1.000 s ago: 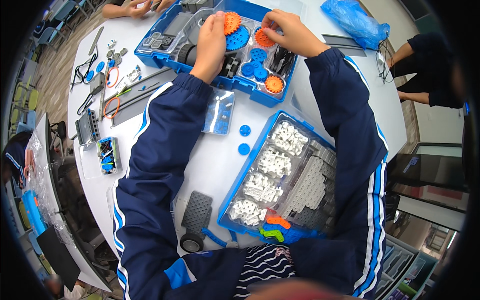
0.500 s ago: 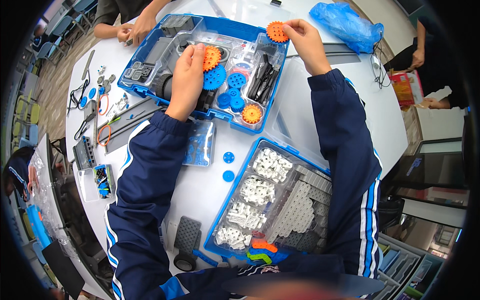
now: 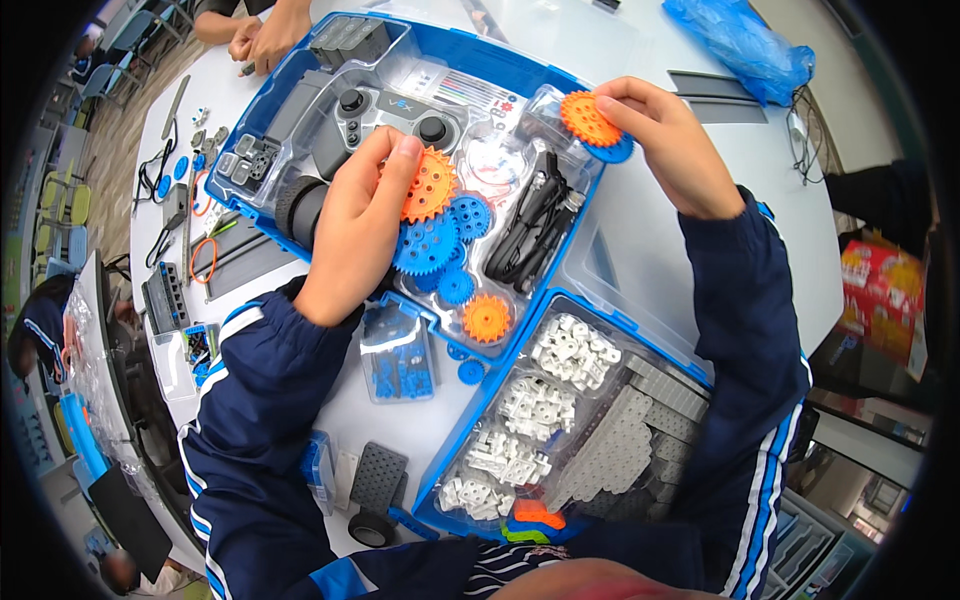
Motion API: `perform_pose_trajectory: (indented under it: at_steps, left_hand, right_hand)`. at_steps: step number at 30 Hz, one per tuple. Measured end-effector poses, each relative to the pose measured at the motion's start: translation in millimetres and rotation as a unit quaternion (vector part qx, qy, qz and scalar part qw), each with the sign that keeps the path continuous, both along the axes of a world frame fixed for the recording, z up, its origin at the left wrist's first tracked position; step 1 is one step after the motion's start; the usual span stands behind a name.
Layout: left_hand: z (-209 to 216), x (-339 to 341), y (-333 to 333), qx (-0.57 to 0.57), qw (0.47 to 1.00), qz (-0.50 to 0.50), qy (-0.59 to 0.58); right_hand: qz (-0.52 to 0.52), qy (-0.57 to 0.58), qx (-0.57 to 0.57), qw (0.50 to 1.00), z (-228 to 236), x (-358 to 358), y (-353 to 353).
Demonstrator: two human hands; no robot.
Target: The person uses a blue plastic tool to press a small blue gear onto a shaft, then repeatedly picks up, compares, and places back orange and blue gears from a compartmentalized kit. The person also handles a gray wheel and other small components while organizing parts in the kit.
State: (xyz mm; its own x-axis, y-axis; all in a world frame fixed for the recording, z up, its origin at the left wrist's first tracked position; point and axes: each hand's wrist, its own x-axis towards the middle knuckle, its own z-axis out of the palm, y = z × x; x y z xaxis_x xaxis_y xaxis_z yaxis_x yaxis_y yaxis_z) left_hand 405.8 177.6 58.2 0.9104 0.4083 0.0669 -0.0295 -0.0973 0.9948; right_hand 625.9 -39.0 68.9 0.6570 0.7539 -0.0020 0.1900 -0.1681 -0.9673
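Note:
My left hand [image 3: 362, 225] is closed, thumb and fingers pinching an orange gear [image 3: 430, 185] above the open blue case [image 3: 440, 42]. A large blue gear [image 3: 427, 243] shows just below that gear; I cannot tell whether the hand holds it too. At the case's right corner, my right hand [image 3: 670, 150] pinches another orange gear [image 3: 588, 118]. The edge of a blue gear [image 3: 614, 152] sticks out from behind it. Smaller blue gears [image 3: 457, 287] and a third orange gear [image 3: 487, 318] lie in the case's clear tray.
The case also holds a grey game controller [image 3: 385, 118], black cables [image 3: 535, 225] and a black wheel [image 3: 298, 208]. Nearer stands a blue box of white connectors [image 3: 575, 352] and grey beams [image 3: 605, 445]. A blue plastic bag [image 3: 740, 50] lies far right; another person's hands [image 3: 270, 42] are far left.
The view has shifted, so the case looks larger and nearer. A blue gear now shows behind the right hand's orange gear. The left hand still pinches its orange gear.

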Motion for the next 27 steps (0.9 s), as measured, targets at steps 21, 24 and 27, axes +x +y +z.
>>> perform_pose_trajectory:
  at_steps: [21, 24, 27]
  left_hand:
    - [16.5, -43.0, 3.8, -0.028, 0.998, -0.032, 0.040]
    - [11.8, -43.4, 4.8, -0.011, 1.000, -0.026, 0.005]
    - [10.6, -46.8, 6.6, -0.009, 1.000, -0.018, -0.006]
  right_hand:
    - [0.010, -0.082, -0.096, 0.992, 41.8, -64.7, -11.4]
    - [0.026, -0.264, -0.017, 0.964, 54.8, -79.1, -0.6]
    - [0.076, -0.327, 0.026, 0.941, 48.4, -94.7, 23.1]
